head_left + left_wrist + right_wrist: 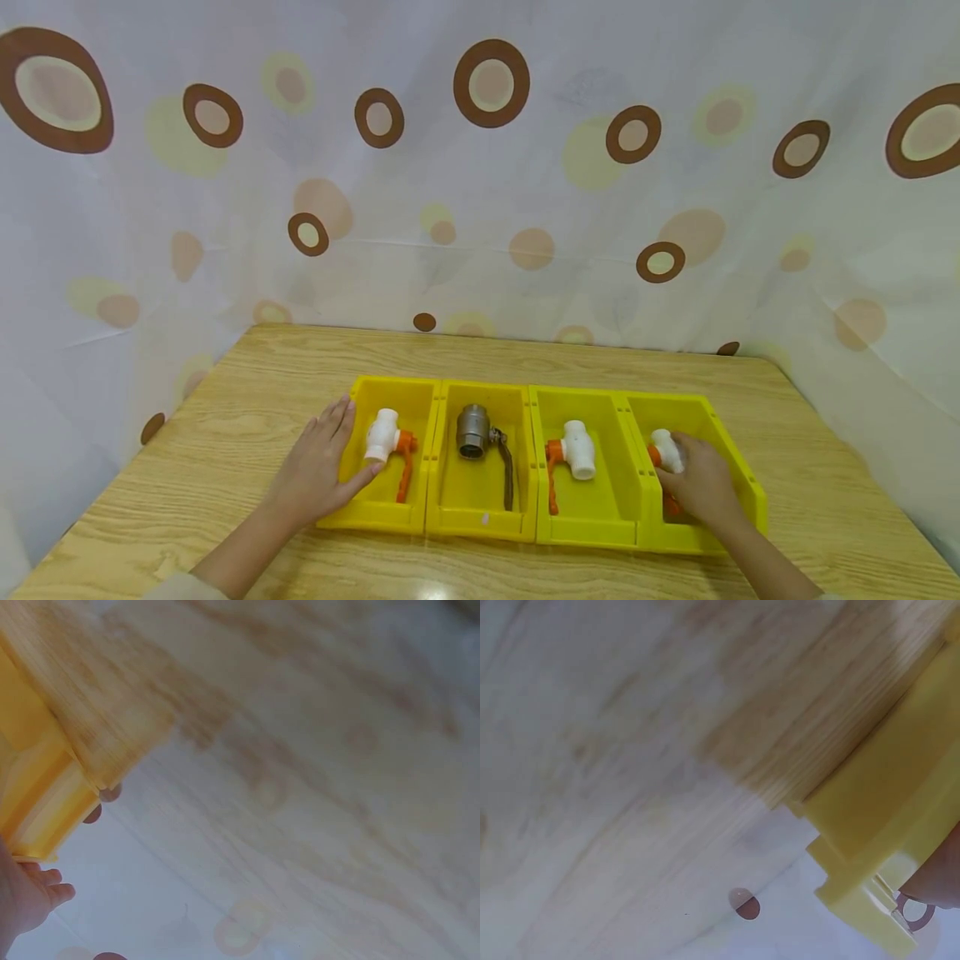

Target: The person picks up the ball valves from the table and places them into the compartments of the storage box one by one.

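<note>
In the head view, my left hand [318, 467] rests with straight fingers along the outer left wall of the leftmost yellow bin [375, 518]. Inside that bin lies a white plastic ball valve [383, 435] with an orange handle. My right hand [703, 483] reaches into the rightmost yellow bin [738, 454], its thumb and fingers around another white ball valve [664, 446], whose orange handle is partly covered. The left wrist view catches my left hand [34, 896] against a bin's edge. Only a sliver of my right hand [939, 874] appears in the right wrist view.
Two more bins stand between, joined in one row. One holds a grey metal ball valve [472, 432] with a dark lever, the other a white ball valve [579, 450] with an orange handle. The row sits on a wooden table [300, 358]; a patterned curtain [480, 192] hangs behind.
</note>
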`<state>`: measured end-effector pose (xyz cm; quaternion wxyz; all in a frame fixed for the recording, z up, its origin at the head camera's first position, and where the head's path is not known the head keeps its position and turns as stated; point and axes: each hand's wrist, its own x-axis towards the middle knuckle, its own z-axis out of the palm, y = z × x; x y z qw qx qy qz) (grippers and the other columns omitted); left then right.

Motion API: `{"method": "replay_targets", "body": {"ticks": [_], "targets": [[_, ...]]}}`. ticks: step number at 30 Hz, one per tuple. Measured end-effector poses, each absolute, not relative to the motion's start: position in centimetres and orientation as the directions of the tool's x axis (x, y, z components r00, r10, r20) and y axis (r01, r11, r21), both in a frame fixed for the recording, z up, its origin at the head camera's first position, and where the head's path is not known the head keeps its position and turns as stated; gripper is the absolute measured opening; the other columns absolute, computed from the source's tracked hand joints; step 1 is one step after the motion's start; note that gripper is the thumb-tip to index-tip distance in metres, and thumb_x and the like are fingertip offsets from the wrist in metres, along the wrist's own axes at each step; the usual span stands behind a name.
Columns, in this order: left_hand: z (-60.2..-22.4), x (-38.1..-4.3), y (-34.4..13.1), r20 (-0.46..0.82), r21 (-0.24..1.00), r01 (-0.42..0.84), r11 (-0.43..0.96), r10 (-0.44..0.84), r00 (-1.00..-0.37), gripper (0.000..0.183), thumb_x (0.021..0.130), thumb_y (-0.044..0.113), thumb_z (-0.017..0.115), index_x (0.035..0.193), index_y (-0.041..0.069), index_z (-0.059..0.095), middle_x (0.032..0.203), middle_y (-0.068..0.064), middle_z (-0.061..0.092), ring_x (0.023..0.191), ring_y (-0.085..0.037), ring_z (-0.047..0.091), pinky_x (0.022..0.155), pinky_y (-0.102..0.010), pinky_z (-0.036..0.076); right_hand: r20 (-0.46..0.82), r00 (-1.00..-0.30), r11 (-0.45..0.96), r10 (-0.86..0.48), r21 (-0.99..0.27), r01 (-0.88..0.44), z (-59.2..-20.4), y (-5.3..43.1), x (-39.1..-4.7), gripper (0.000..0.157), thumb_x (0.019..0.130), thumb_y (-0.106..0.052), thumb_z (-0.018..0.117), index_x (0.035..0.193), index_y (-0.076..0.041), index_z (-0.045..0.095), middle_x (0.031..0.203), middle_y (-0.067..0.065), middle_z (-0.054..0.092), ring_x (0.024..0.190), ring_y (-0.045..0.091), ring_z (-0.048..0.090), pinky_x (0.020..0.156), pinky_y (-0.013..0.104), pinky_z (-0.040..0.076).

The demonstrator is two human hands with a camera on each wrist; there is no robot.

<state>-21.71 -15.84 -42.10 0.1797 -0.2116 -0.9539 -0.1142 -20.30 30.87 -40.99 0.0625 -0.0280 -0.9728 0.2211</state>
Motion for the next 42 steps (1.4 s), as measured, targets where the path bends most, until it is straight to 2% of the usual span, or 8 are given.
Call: {"method": "replay_targets", "body": {"ticks": [7, 14, 20, 26, 34, 38, 40, 42], "targets": [[-42.2, -21.8, -16.0, 0.400, 0.134, 0.447, 0.885, 0.364, -0.841, 0.082, 0.085, 0.047, 0.060, 0.135, -0.013, 0.036, 0.144, -0.027, 0.034, 0.130, -0.041, 0.038, 0.104, -0.057, 0.034, 0.106, -0.990, 0.910, 0.090, -0.412, 0.039, -41.0, 30.6, -20.5, 0.064, 0.078, -0.017, 0.070, 0.123, 0.019, 0.044, 0.112, 0.041, 0.050, 0.089, 0.042, 0.055, 0.073, 0.050, 0.049], [-42.1, -21.7, -15.9, 0.413, 0.139, 0.450, 0.882, 0.362, -0.836, 0.080, 0.086, 0.047, 0.059, 0.135, -0.013, 0.037, 0.143, -0.027, 0.036, 0.127, -0.041, 0.043, 0.101, -0.056, 0.037, 0.051, -0.996, 0.919, 0.068, -0.393, 0.043, -40.9, 30.6, -20.6, 0.067, 0.080, -0.015, 0.068, 0.127, 0.020, 0.036, 0.112, 0.041, 0.046, 0.089, 0.040, 0.054, 0.069, 0.045, 0.050], [-42.2, -21.8, -15.9, 0.426, 0.129, 0.459, 0.879, 0.369, -0.826, 0.080, 0.086, 0.047, 0.059, 0.134, -0.013, 0.038, 0.142, -0.027, 0.037, 0.124, -0.042, 0.045, 0.100, -0.056, 0.039, 0.080, -0.996, 0.928, 0.047, -0.373, 0.014, -41.3, 30.7, -20.7, 0.066, 0.081, -0.013, 0.067, 0.125, 0.022, 0.033, 0.106, 0.042, 0.047, 0.084, 0.039, 0.053, 0.065, 0.044, 0.049], [-42.2, -22.1, -16.0, 0.435, 0.121, 0.467, 0.876, 0.376, -0.818, 0.080, 0.086, 0.047, 0.059, 0.133, -0.014, 0.039, 0.142, -0.027, 0.038, 0.122, -0.042, 0.047, 0.099, -0.054, 0.041, 0.113, -0.994, 0.921, 0.010, -0.388, -0.034, -41.6, 30.8, -20.7, 0.063, 0.082, -0.011, 0.066, 0.123, 0.022, 0.032, 0.100, 0.039, 0.051, 0.081, 0.037, 0.053, 0.064, 0.044, 0.048], [-42.1, -22.0, -15.8, 0.391, 0.158, 0.452, 0.878, 0.365, -0.845, 0.081, 0.085, 0.045, 0.060, 0.135, -0.014, 0.035, 0.145, -0.027, 0.032, 0.124, -0.042, 0.045, 0.100, -0.053, 0.040, 0.071, -0.997, 0.919, 0.012, -0.395, -0.017, -41.5, 31.0, -20.8, 0.064, 0.083, -0.013, 0.065, 0.126, 0.021, 0.031, 0.093, 0.030, 0.052, 0.078, 0.031, 0.052, 0.062, 0.040, 0.047], [-42.1, -22.0, -15.8, 0.395, 0.152, 0.453, 0.878, 0.366, -0.843, 0.081, 0.085, 0.045, 0.060, 0.135, -0.014, 0.036, 0.145, -0.027, 0.032, 0.123, -0.041, 0.047, 0.100, -0.052, 0.041, 0.081, -0.997, 0.921, 0.006, -0.388, -0.026, -41.2, 31.1, -20.8, 0.060, 0.082, -0.013, 0.065, 0.121, 0.022, 0.036, 0.086, 0.026, 0.054, 0.071, 0.027, 0.052, 0.058, 0.036, 0.046], [-42.1, -22.1, -15.8, 0.400, 0.145, 0.454, 0.879, 0.367, -0.840, 0.081, 0.085, 0.045, 0.061, 0.135, -0.014, 0.037, 0.144, -0.027, 0.034, 0.122, -0.041, 0.048, 0.099, -0.052, 0.041, 0.089, -0.996, 0.915, 0.010, -0.402, -0.026, -40.9, 31.0, -20.7, 0.051, 0.082, -0.013, 0.065, 0.114, 0.021, 0.043, 0.083, 0.023, 0.055, 0.069, 0.026, 0.052, 0.056, 0.035, 0.045], [-42.1, -22.1, -15.8, 0.406, 0.138, 0.453, 0.881, 0.367, -0.837, 0.081, 0.084, 0.045, 0.061, 0.134, -0.014, 0.038, 0.143, -0.027, 0.035, 0.121, -0.041, 0.049, 0.098, -0.052, 0.042, 0.127, -0.992, 0.911, 0.019, -0.410, -0.035, -40.5, 31.0, -20.4, 0.046, 0.084, -0.013, 0.064, 0.111, 0.021, 0.047, 0.088, 0.028, 0.057, 0.074, 0.033, 0.056, 0.062, 0.039, 0.049]]}}
